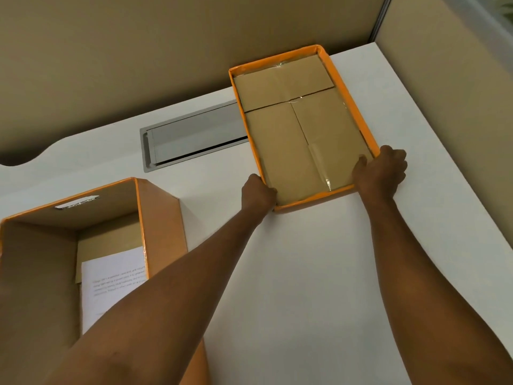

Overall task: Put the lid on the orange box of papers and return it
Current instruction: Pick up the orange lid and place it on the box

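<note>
The orange lid (302, 126) lies upside down on the white desk, its brown cardboard inside facing up. My left hand (258, 194) grips its near left corner. My right hand (380, 173) grips its near right corner, thumb inside the rim. The orange box (161, 218) stands open at the lower left, with a cut-out handle in its far wall. A printed white sheet of paper (111, 284) lies inside it, partly hidden by my left forearm.
A grey metal cable flap (191, 137) is set into the white desk (319, 273) behind the box, its right end under the lid. Beige partition walls (166, 51) close off the back and right side. The desk's edge runs diagonally at the right.
</note>
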### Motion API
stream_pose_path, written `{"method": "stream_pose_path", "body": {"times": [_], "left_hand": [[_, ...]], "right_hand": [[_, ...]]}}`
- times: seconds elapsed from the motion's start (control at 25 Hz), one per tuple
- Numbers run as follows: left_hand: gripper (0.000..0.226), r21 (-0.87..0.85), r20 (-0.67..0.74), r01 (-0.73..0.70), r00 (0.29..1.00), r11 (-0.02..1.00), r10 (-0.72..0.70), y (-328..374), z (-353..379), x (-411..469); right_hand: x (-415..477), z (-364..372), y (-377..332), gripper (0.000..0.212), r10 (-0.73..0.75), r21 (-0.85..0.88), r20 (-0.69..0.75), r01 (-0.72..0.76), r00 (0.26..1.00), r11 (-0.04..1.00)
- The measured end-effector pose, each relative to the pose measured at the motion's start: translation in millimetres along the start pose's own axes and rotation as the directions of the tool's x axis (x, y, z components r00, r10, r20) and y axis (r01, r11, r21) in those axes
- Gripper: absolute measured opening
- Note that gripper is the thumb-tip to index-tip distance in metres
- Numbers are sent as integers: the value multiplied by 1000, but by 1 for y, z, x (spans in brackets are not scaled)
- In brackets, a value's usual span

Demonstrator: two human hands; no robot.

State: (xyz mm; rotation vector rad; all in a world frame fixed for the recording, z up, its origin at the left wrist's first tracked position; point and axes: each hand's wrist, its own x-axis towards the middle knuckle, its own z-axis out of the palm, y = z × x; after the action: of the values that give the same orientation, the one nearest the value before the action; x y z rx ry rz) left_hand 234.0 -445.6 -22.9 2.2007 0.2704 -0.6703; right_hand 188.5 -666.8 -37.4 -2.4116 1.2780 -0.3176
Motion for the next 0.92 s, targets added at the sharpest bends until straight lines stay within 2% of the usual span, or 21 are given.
{"method": "stream_pose_path", "body": {"times": [0.16, 0.28, 0.44, 0.56, 0.68, 0.8, 0.92], "left_hand": [[22, 80, -61, -5, 998, 997, 10, -7, -16, -12], [11, 77, -111, 1, 994, 997, 8, -13, -31, -33], [14, 72, -161, -34, 986, 997, 45, -26, -54, -75], [16, 22, -206, -77, 975, 997, 79, -38, -71, -107], [12, 25, -223, -103, 969, 994, 106, -50, -84, -132], [8, 64, -154, -113, 981, 992, 122, -62, -90, -164], [29, 20, -141, -154, 978, 988, 156, -58, -93, -192]], "right_hand": [[-16, -10, -6, 27, 103, -16, 24, -102, 994, 995], [-34, -26, -4, 25, 144, 43, 36, -145, 989, 988], [-68, -62, -7, 26, 151, 135, 53, -157, 987, 978], [-101, -95, -7, 19, 91, 218, 97, -111, 991, 970], [-134, -124, -10, 14, 22, 260, 13, -25, 1000, 965], [-168, -152, -18, 21, 9, 332, -114, 29, 993, 943], [-196, -174, -25, 26, 1, 377, -202, 77, 979, 923]]}}
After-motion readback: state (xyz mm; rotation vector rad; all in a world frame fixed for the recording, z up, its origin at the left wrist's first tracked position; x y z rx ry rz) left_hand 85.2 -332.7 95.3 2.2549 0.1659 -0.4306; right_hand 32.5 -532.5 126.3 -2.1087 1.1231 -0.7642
